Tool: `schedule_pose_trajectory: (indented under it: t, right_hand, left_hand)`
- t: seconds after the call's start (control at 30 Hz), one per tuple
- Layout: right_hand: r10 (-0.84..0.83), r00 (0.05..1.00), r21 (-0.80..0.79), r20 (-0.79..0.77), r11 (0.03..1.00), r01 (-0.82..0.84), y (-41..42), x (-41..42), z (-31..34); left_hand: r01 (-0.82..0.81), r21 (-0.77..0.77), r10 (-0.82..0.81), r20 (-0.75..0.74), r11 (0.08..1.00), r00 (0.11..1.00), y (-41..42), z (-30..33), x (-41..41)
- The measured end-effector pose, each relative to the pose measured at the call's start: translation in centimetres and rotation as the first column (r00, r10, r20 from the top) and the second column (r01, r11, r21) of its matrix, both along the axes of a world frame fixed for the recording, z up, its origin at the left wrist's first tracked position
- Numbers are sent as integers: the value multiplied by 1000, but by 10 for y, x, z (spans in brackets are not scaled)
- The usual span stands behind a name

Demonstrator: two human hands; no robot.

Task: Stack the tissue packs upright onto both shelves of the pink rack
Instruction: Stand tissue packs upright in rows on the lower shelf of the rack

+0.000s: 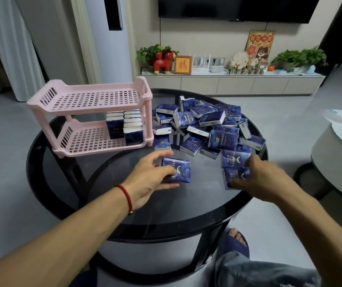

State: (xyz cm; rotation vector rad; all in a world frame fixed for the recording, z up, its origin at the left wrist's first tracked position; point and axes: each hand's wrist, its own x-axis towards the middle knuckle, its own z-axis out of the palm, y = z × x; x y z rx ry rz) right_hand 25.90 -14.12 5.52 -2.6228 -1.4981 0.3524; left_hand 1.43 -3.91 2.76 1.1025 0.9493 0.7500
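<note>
While you lean over the round table, this is how things lie, largest first.

Room: grey floor, pale curtains at the left, a tall white unit behind the rack, a dark screen on the far wall above a long low cabinet that carries plants, a red toy horse and a framed picture. A second round table edge shows at the right.

Table: round, dark glass top with a black rim; your knee and a slippered foot show beneath its near edge.

Rack: pink, two perforated shelves, standing at the table's far left with its long axis running left to right. The top shelf holds nothing. The lower shelf holds two rows of packs at its right end.

Shelved packs: upright, broad faces toward you, rows running back into the shelf, the packs touching one another.

Pile: loose blue packs heaped just right of the rack, lying flat or tilted, pointing every way.

Left hand: your arm reaches in from lower left, red cord on the wrist; fingers spread and curled over a single pack, thumb at its near edge, taking hold of it on the glass.

Left pack: lies flat in front of the pile, printed face up, long axis roughly toward and away from you.

Right hand: arm from lower right, back of the hand up; fingers curl round a pack at the pile's near edge.

Right pack: flat on the table, partly hidden by your fingers, touching another pack just behind it.
</note>
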Motion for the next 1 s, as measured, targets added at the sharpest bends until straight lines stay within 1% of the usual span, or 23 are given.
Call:
schedule_pose_trajectory:
  t: [0.07, 0.1, 0.13, 0.17, 0.23, 0.27, 0.3, 0.33, 0.37, 0.43, 0.5, 0.57, 0.6, 0.63, 0.67, 0.7, 0.73, 0.77, 0.8, 0.83, 0.87, 0.93, 1.0]
  right_hand:
    - [52, 999, 33, 3, 998, -52, 0, -2, 7]
    - [81, 996, 75, -31, 994, -78, 0, -3, 11]
    - [103, 989, 138, -109, 987, -87, 1, -4, 13]
    - [128, 966, 209, -223, 975, -81, 2, -5, 13]
    - [228, 852, 308, -471, 948, -83, 4, -14, 16]
    - [287, 785, 337, -549, 936, -106, 5, -20, 17]
    - [337, 738, 360, -585, 923, -136, 7, -26, 18]
    - [379, 715, 383, -587, 908, -167, 10, -33, 19]
    - [413, 720, 402, -558, 893, -201, 14, -41, 20]
    - [457, 761, 443, -461, 861, -249, 24, -56, 22]
    - [498, 765, 489, -409, 827, -276, 36, -70, 20]
    - [513, 778, 496, -363, 813, -304, 47, -80, 17]
    - [509, 776, 483, -373, 820, -306, 52, -84, 16]
    - [510, 744, 468, -433, 832, -298, 57, -89, 17]
    - [518, 682, 464, -515, 838, -286, 61, -94, 18]
    - [532, 625, 465, -571, 837, -288, 64, -99, 20]
    - [558, 601, 479, -573, 823, -307, 68, -103, 22]
    - [589, 617, 491, -522, 799, -347, 72, -107, 23]
    - [615, 650, 493, -446, 775, -395, 77, -110, 24]
    - [638, 675, 489, -371, 752, -442, 82, -115, 24]
    - [653, 684, 488, -326, 735, -470, 87, -121, 24]
    - [677, 678, 515, -286, 705, -487, 96, -134, 20]
    - [696, 671, 551, -256, 675, -491, 104, -148, 14]
  left_hand:
    - [-8, 22, 9, -19, 1000, 1000, -1, -1, 0]
    - [-16, 28, 17, -27, 999, 999, -2, -1, 1]
    - [-29, 30, 30, -31, 999, 999, -2, -2, 1]
    - [-46, 28, 47, -29, 999, 998, -2, -2, 1]
    - [-72, 4, 72, -12, 997, 997, -2, 0, 1]
    - [-70, -16, 70, 5, 997, 998, -1, 1, 0]
    - [-49, -35, 50, 30, 998, 998, -2, 4, 0]
    - [-15, -48, 18, 59, 999, 998, -2, 6, -1]
    - [20, -54, -15, 87, 998, 996, -3, 8, -2]
    - [75, -41, -70, 119, 996, 990, -6, 9, -6]
    - [74, -1, -74, 129, 997, 989, -4, 6, -11]
    - [32, 26, -35, 135, 999, 990, -1, 6, -20]
    - [11, 17, -14, 157, 1000, 988, 1, 7, -25]
    - [-1, -4, 2, 189, 1000, 982, 3, 9, -30]
    - [-9, -17, 12, 203, 1000, 979, 6, 11, -35]
    - [-13, -1, 13, 180, 1000, 984, 8, 13, -42]
    - [-12, 75, 6, 79, 997, 997, 11, 16, -49]
    - [13, 215, 8, -96, 977, 995, 15, 18, -58]
    - [83, 367, 30, -291, 927, 956, 21, 21, -67]
    - [167, 474, 66, -436, 865, 897, 26, 24, -77]
    - [239, 537, 95, -521, 809, 848, 30, 27, -85]
    - [337, 590, 117, -599, 734, 792, 36, 30, -98]
    - [365, 607, 137, -622, 706, 771, 43, 28, -108]
